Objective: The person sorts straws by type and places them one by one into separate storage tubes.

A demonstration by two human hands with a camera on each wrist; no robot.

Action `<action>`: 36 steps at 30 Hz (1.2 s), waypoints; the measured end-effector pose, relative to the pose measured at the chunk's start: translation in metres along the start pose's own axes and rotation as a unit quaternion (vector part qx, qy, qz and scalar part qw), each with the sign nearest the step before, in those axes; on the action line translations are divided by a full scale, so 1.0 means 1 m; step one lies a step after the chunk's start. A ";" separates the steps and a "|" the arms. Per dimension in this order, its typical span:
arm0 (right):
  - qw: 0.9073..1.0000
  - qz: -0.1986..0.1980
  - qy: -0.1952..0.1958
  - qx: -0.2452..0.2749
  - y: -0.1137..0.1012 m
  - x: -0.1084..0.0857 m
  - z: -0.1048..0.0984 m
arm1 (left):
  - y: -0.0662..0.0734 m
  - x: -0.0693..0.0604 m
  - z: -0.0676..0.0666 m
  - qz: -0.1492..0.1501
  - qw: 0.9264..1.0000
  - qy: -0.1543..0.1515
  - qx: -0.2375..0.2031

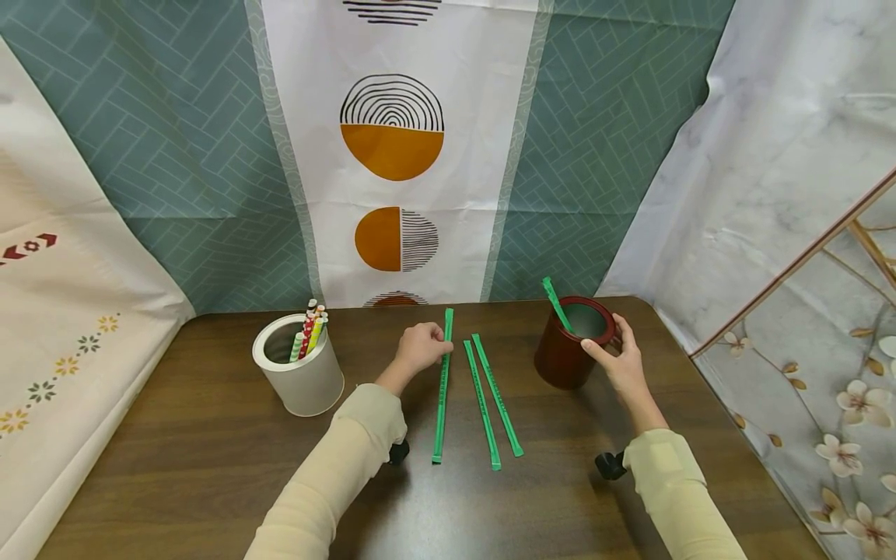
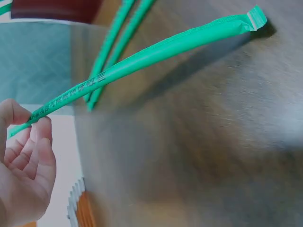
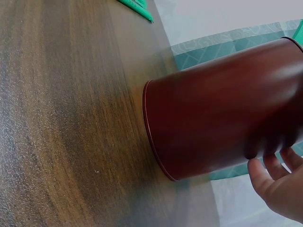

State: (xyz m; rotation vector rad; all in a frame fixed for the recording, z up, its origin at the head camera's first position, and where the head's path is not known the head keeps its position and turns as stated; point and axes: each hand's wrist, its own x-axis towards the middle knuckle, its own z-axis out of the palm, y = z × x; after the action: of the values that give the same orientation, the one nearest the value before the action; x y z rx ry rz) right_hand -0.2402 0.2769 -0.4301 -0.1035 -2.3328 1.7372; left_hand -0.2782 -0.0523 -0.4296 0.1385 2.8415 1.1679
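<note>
My left hand (image 1: 420, 347) pinches a green paper-wrapped straw (image 1: 441, 412) near its far end. In the left wrist view the thumb and fingers of the left hand (image 2: 28, 175) meet on the wrapped straw (image 2: 180, 45), whose other end points away over the table. My right hand (image 1: 624, 367) holds the dark red canister (image 1: 560, 354) by its right side, thumb at the rim. The right wrist view has the fingertips (image 3: 258, 172) against the wall of the canister (image 3: 213, 109), which stands upright. Another green wrapped straw (image 1: 556, 305) leans inside it.
Two more green wrapped straws (image 1: 483, 404) lie on the brown table (image 1: 210, 467) between the hands. At the left stands a white canister (image 1: 311, 385) with several patterned tubes (image 1: 308, 336) in it. A patterned cloth (image 1: 399, 47) hangs behind the table.
</note>
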 end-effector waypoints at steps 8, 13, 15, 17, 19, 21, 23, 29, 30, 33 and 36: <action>1.000 -0.005 -0.001 -0.002 0.002 0.001 0.000 | 0.023 0.003 -0.016 0.002 0.997 -0.011 -0.078; 1.000 -0.003 -0.001 -0.003 0.001 0.000 0.000 | 0.032 0.007 -0.020 0.010 0.991 -0.014 -0.132; 1.000 -0.003 0.000 -0.002 0.001 0.000 0.000 | 0.036 0.008 -0.021 0.015 0.987 -0.012 -0.157; 1.000 -0.002 0.000 -0.003 0.001 0.001 0.000 | 0.040 0.009 -0.022 0.021 0.985 -0.004 -0.172; 1.000 -0.001 0.000 -0.003 0.001 0.001 0.000 | 0.045 0.009 -0.024 0.028 0.981 0.003 -0.192; 1.000 0.000 0.000 -0.005 0.001 0.001 0.000 | 0.050 0.009 -0.026 0.036 0.976 0.011 -0.215; 1.000 0.002 0.000 -0.006 0.001 0.001 0.000 | 0.056 0.008 -0.029 0.042 0.970 0.017 -0.239; 1.000 -0.001 -0.001 -0.013 0.001 0.001 0.000 | 0.073 0.006 -0.039 0.044 0.950 0.041 -0.307; 1.000 -0.002 -0.002 -0.015 0.001 0.001 0.000 | 0.076 0.006 -0.040 0.043 0.946 0.045 -0.318; 1.000 -0.002 -0.003 -0.016 0.001 0.000 -0.001 | 0.084 0.006 -0.044 0.044 0.935 0.061 -0.346; 1.000 -0.004 -0.004 -0.017 0.001 0.000 -0.001 | 0.092 0.006 -0.047 0.046 0.925 0.079 -0.368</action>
State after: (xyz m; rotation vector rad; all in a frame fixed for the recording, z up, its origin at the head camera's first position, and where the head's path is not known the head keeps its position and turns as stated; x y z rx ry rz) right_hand -0.2400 0.2778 -0.4306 -0.0930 -2.3665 1.6984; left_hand -0.2833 -0.0194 -0.3321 0.1352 2.3102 2.2487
